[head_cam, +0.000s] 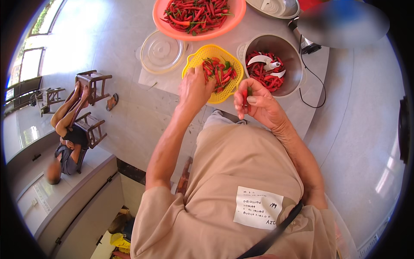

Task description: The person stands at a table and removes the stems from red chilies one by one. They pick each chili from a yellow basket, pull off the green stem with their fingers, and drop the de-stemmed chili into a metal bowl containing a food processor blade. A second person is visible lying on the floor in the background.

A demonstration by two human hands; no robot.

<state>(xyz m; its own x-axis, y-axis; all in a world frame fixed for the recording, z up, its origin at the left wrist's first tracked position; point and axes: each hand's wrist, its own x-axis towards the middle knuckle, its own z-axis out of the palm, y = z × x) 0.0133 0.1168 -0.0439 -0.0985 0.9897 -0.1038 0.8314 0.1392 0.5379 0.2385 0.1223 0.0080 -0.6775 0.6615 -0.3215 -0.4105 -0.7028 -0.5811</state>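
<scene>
My left hand [195, 85] reaches over the left rim of a yellow plastic colander [210, 48], its fingertips among red chili peppers [223, 76]. Whether those fingers pinch a pepper is hidden. Between the thumb and fingers of my right hand [262, 103] is a small red chili pepper [245, 97], with something dark green by the thumb. That hand is just right of the colander, at the near side of a metal chopper bowl [293, 66]. Red chilies [258, 74] lie inside the bowl around a white-bladed chopping blade [259, 59].
A pink basin [158, 24] heaped with red chilies stands at the back. A clear round lid [161, 53] lies left of the colander. A black cable [323, 92] curves along the table's right side. Someone sits [72, 149] at left, feet on a wooden stool [93, 81].
</scene>
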